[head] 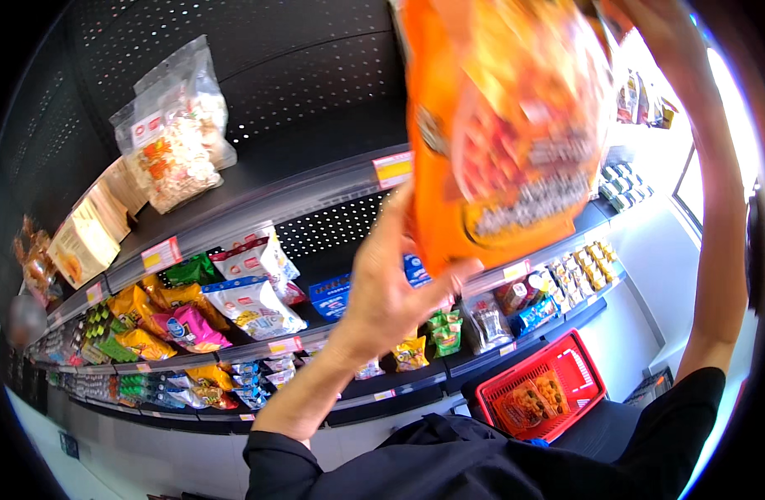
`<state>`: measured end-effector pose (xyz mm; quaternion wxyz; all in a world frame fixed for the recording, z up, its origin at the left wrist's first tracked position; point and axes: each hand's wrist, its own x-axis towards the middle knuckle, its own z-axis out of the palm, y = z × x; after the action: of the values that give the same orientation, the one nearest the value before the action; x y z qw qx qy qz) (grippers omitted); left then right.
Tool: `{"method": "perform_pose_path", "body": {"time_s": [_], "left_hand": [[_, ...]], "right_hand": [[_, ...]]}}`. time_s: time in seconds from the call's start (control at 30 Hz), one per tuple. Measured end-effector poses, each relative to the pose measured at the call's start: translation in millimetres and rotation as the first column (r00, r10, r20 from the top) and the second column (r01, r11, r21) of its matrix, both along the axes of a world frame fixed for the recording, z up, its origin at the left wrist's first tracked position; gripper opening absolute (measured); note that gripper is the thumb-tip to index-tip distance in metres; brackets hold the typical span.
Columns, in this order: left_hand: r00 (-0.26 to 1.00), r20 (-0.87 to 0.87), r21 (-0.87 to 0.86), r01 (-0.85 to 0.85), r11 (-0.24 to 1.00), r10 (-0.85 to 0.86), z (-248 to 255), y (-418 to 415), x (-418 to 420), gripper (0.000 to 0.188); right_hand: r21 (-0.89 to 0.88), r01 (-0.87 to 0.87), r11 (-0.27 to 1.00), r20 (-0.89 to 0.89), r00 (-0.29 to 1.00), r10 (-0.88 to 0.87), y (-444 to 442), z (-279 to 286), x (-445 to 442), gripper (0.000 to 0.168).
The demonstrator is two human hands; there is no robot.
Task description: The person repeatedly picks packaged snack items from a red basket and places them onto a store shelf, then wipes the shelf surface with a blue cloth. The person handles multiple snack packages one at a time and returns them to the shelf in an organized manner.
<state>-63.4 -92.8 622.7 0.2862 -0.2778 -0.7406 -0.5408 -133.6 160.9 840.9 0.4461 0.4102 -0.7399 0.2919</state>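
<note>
A large orange snack bag [501, 144] is held up in front of the shelves, slightly blurred. My left hand [389, 275] is at its lower left corner, thumb and fingers spread around the bottom edge. Raised to the top right, my right hand [639, 19] is near the bag's upper edge; its fingers are cut off by the frame or hidden. Behind the bag lies a black shelf with price tags [392, 169]. To the left on that shelf stand clear bags of pale puffed snacks [176, 150].
A red shopping basket [582, 350] with orange packages [532, 400] is below right. Lower shelves hold a white-and-blue bag [257, 306], a pink bag [192, 328], blue boxes [330, 297] and green packets [445, 331]. Beige cartons [82, 244] stand on the upper shelf's left.
</note>
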Motion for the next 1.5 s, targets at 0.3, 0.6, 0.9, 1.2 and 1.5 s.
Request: {"method": "perform_pose_path", "body": {"time_s": [0.3,0.6,0.9,1.2,1.5], "left_hand": [[0.997,0.053,-0.101,-0.048,0.994,0.053,94,-118,-49,0.066],[0.942,0.161,-0.277,-0.242,0.930,0.294,81,-224,-126,0.071],[0.865,0.281,-0.411,-0.282,0.867,0.415,80,-239,-134,0.065],[0.875,0.233,-0.446,-0.291,0.846,0.424,81,-242,-136,0.058],[0.812,0.191,-0.558,-0.373,0.742,0.552,100,-228,-155,0.052]], "right_hand": [[0.032,-0.188,0.982,-0.010,0.982,0.189,-130,81,-57,0.015],[0.130,0.064,0.989,-0.341,0.940,-0.017,-240,54,-163,0.020],[-0.139,-0.183,0.973,-0.631,0.774,0.055,-241,38,-163,0.023],[-0.023,-0.255,0.967,0.764,0.619,0.181,-180,-91,-183,0.098],[0.218,-0.221,0.951,0.730,0.684,-0.008,-214,-107,-215,0.047]]}}
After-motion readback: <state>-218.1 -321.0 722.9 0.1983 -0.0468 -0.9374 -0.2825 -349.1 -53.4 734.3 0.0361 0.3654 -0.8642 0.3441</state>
